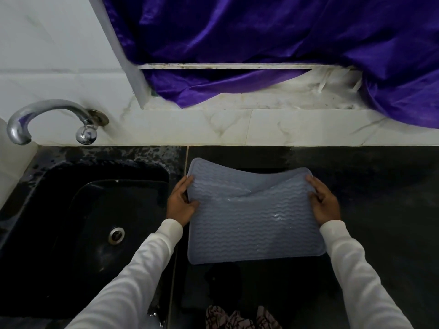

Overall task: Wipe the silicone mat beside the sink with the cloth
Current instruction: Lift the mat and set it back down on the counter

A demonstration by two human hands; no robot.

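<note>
Both hands grip the silicone mat (pixel 251 224): your left hand (pixel 181 203) pinches its left edge, your right hand (pixel 324 203) its right, far half lifted and buckled on the bench (pixel 380 210) right of the sink (pixel 83 233). Lay it flat before wiping; the patterned cloth (pixel 237 319) sits near you, ungrabbed.

- silicone mat (pixel 254 224): pale grey-blue, wavy ridges
- sink (pixel 78 224): glossy black
- countertop (pixel 380 198): black
- curtain (pixel 261 32): shiny purple
- wall tiles (pixel 213 127): white, grey veining
- sleeves (pixel 133 276): white
- tap (pixel 47 119): chrome
</note>
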